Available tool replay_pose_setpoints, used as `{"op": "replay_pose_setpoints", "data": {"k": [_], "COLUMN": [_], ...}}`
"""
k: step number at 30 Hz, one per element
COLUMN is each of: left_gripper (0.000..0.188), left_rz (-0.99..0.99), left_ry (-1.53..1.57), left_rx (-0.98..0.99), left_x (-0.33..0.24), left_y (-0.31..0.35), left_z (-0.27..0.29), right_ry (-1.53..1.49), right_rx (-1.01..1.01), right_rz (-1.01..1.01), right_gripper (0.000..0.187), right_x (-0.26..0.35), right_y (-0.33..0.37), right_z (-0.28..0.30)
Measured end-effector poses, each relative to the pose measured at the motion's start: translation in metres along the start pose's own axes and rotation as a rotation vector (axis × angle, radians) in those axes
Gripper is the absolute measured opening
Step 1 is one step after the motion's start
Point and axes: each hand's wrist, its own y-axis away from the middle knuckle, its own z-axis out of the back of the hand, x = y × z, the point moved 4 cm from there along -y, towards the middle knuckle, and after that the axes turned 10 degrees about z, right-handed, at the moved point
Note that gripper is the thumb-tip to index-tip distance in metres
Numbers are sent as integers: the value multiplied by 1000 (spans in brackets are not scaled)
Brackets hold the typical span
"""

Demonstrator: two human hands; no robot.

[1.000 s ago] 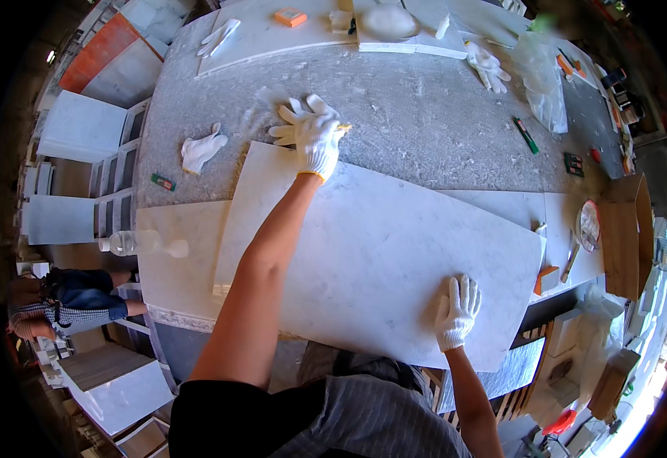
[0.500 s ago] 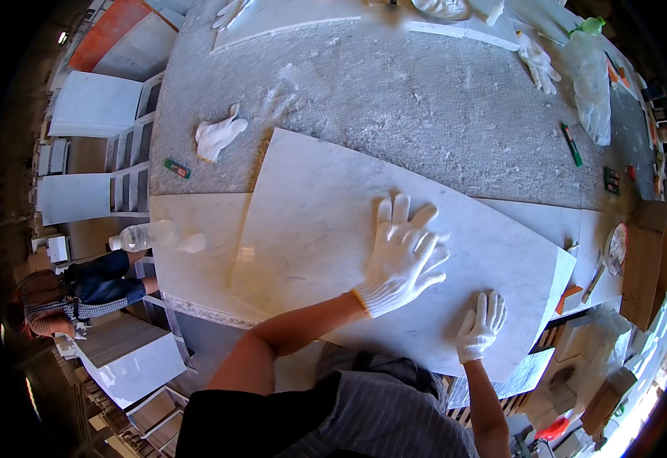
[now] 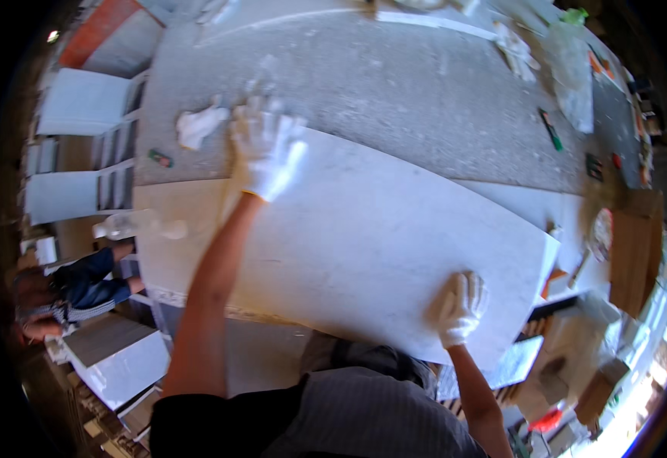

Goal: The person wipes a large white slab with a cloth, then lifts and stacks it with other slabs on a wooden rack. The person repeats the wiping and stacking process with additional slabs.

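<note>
A large white marble slab (image 3: 379, 221) with faint grey veining lies at a slant in front of me, its near edge close to my body. My left hand (image 3: 266, 149), in a white knitted glove, is over the slab's far left corner with its fingers outstretched; motion smears it, and it hides that corner. Flat on the slab near its right end rests my right hand (image 3: 463, 307), gloved the same way, fingers straight and nothing in them. A loose white glove (image 3: 200, 126) lies on the grey work surface (image 3: 394, 99), just left of my left hand.
A clear plastic bottle (image 3: 138, 224) lies at the left, near a small green box (image 3: 161, 158). Farther right are a green-and-black marker-like stick (image 3: 551, 130), a clear plastic bag (image 3: 571, 76) and a cardboard box (image 3: 636, 248). Another person (image 3: 81, 286) is beyond the left edge.
My left hand has swept left and away from me, from the slab's middle to its far left corner. My right hand stays on the slab. The whole view has shifted slightly.
</note>
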Motion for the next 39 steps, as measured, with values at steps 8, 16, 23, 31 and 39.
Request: {"op": "replay_pose_setpoints", "data": {"k": [8,16,23,31,39], "left_gripper": [51,40,41,48,47], "left_rz": [-188,79,427,-283,394], "left_ry": [729,225,-287,405,18], "left_rx": [154,-4,-305,200,16], "left_x": [-204,-98,50,-225,-28], "left_y": [107,67,164,142,171], "left_z": [58,54,-5,112,53], "right_ry": [-20,-29,-24,-60,-90], "right_rx": [-60,-106,-128,-169,-137], "right_rz": [22,60,119,129,156], "right_gripper": [40,41,41,43,40], "right_x": [-7,-5,-3,-7,1], "right_y": [11,13,19,15,21], "right_z": [-1,0,5,0,-6]}}
